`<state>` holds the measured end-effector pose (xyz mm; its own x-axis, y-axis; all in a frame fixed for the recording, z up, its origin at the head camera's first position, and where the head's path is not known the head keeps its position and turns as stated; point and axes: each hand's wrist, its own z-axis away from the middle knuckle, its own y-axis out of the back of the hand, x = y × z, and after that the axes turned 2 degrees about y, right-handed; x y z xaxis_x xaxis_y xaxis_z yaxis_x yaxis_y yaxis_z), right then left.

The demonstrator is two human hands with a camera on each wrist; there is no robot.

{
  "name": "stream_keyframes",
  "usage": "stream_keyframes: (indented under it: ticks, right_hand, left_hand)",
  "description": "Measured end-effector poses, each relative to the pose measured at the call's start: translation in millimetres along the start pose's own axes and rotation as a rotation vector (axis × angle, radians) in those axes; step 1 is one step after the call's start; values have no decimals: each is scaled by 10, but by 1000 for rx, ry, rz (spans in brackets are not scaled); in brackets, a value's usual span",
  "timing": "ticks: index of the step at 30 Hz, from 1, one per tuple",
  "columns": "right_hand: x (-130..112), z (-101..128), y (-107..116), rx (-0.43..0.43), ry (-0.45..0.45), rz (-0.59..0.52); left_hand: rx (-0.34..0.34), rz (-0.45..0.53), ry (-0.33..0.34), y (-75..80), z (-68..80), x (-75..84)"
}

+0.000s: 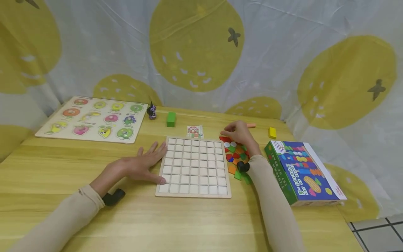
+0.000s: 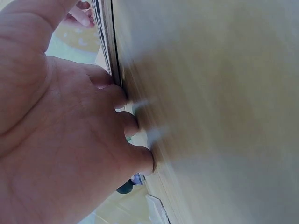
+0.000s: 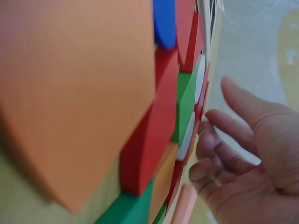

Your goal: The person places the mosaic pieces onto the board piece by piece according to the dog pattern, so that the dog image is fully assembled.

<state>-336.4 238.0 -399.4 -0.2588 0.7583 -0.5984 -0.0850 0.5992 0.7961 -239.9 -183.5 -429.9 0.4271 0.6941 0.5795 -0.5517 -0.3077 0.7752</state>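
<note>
A pale wooden grid board [image 1: 193, 166] lies flat in the middle of the table. My left hand [image 1: 148, 159] rests flat on the table, fingers straight, fingertips against the board's left edge [image 2: 105, 37]; the left hand [image 2: 133, 126] holds nothing. To the right of the board lies a pile of coloured flat pieces [image 1: 236, 155] in red, green, orange, blue and white. My right hand [image 1: 234, 133] hovers over the pile's far end, fingers loosely curled, tips near the red pieces. In the right wrist view the right hand [image 3: 219, 149] grips nothing; an orange piece [image 3: 70, 93] fills the foreground.
A blue-and-green game box [image 1: 302, 171] lies to the right. A fruit peg puzzle [image 1: 94, 119] sits far left. Behind the board are a small pattern card [image 1: 195, 132], a green block [image 1: 171, 119], a dark figurine [image 1: 152, 111], a yellow block [image 1: 272, 132] and a pink stick [image 1: 251, 125].
</note>
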Motion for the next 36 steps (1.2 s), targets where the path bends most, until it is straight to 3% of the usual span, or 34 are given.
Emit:
stream_keyframes:
  ticks: [7,12,19,23,27,30,33,36]
  right_hand:
    - [-43,-39,3,19,-69,61]
    - [-52,-41,-2,20,-89,57]
    - [-75,-54,9,-26,-139,55]
    - [-93,-62,4,-47,-157,41]
    - [-83,-63,-16,-27,-118,53]
    - [-72,-47,-22,0,-66,44]
    - [-99,-29,-14,8,-5,-1]
    - [-164,-34,-24,-38,83,-81]
  left_hand:
    - [-12,80,-49,44,43,130]
    - [-12,27,-8,32,21,109]
    - [-23,110,-50,62,64,176]
    - [-30,102,-34,73,79,214]
    - [-27,78,-4,65,81,202]
    - [-42,74,14,106,121,290]
    - [-53,61,35,136,148,363]
    - [-48,22,65,109,122,307]
